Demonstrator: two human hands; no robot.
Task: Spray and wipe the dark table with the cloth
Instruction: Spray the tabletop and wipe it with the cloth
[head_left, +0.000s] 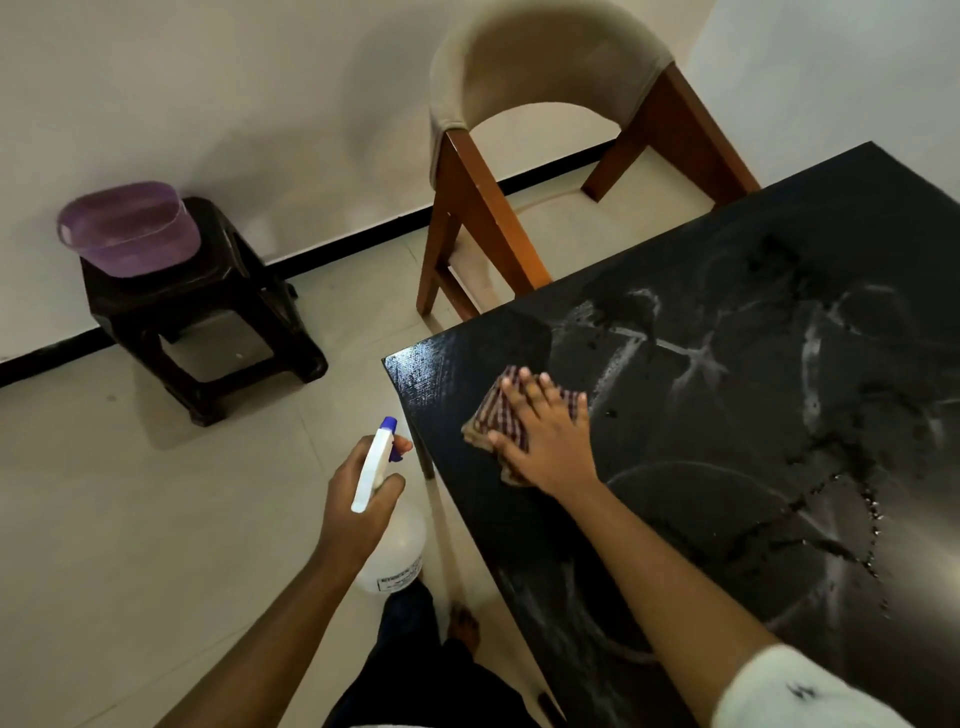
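The dark table (753, 244) fills the right side, its top streaked with wet smears and droplets. Near its left corner lies a checked cloth (496, 408), folded. My right hand (545, 436) presses flat on the cloth with straight, spread fingers. Off the table's left edge, over the floor, my left hand (358, 499) grips a white spray bottle (397, 551) by its neck, a finger at the trigger. The bottle's blue nozzle points away toward the far wall.
A chair (550, 78) with a beige back and brown wooden legs stands at the table's far side. A dark stool (208, 332) carrying a purple plastic basin (130, 228) stands by the wall at left. My bare foot (465, 626) is beside the table's edge.
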